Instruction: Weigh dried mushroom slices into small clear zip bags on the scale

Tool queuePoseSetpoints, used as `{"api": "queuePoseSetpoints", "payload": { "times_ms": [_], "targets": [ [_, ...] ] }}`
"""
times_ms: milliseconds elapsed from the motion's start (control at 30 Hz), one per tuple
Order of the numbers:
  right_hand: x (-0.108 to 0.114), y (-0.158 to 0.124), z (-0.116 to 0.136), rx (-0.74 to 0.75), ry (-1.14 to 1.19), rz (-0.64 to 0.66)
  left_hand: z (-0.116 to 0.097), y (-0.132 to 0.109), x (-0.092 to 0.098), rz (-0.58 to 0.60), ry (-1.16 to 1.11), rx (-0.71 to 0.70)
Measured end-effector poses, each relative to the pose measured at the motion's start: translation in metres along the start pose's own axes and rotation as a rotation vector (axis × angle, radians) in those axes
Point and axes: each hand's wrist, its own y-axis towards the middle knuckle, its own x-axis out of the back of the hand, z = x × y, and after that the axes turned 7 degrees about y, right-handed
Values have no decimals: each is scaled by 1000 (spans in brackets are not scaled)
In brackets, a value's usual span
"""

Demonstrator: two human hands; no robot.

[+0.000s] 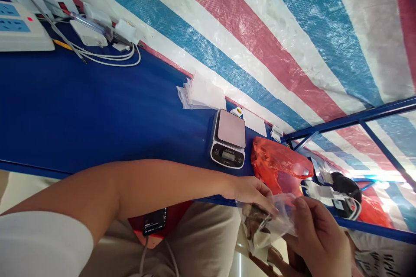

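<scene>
A transparent plastic bag with dark brown pieces inside hangs low at the right, in front of the table's front edge. My left hand reaches across from the left, its fingers bent and closed at the bag's upper edge; whether some fingertips are inside the bag I cannot tell. On the other side, my right hand pinches the bag's edge between thumb and finger. Just beyond my left hand lies a red plastic bag, and a digital kitchen scale with nothing on its plate stands left of it.
Several flat zip bags lie behind the scale on the blue table. Chargers and cables sit by a power strip at the left. A phone rests at my lap. Blue frame bars stand at the right.
</scene>
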Motion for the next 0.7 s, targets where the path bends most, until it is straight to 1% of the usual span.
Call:
{"api": "queuePoseSetpoints", "payload": {
  "times_ms": [133,200,267,333,367,400,433,533,567,633,667,700],
  "targets": [
    [-3,-2,-3,2,113,-98,0,4,5,-5,0,-4],
    [-7,-5,-11,4,185,-175,-1,4,5,42,-29,31],
    [-10,-6,-19,13,224,-285,-2,3,5,91,-47,56],
    [-10,-5,-25,32,252,-377,-2,2,4,78,-54,14],
    [-8,-4,-27,22,276,-370,-1,3,4,51,-55,-25],
    [-6,-2,-29,-8,307,-324,1,3,4,21,-57,-69],
    [-4,0,-32,-54,334,-241,3,4,4,-6,-55,-104],
    [-1,6,-39,-224,372,57,10,7,5,-86,7,-155],
    [-2,8,-43,-267,376,129,12,8,5,-104,36,-160],
    [-6,10,-49,-339,395,209,13,9,6,-135,77,-151],
    [-7,10,-51,-370,410,223,12,9,6,-154,88,-137],
    [-9,10,-53,-385,422,210,10,8,6,-175,98,-115]
  ]
}}
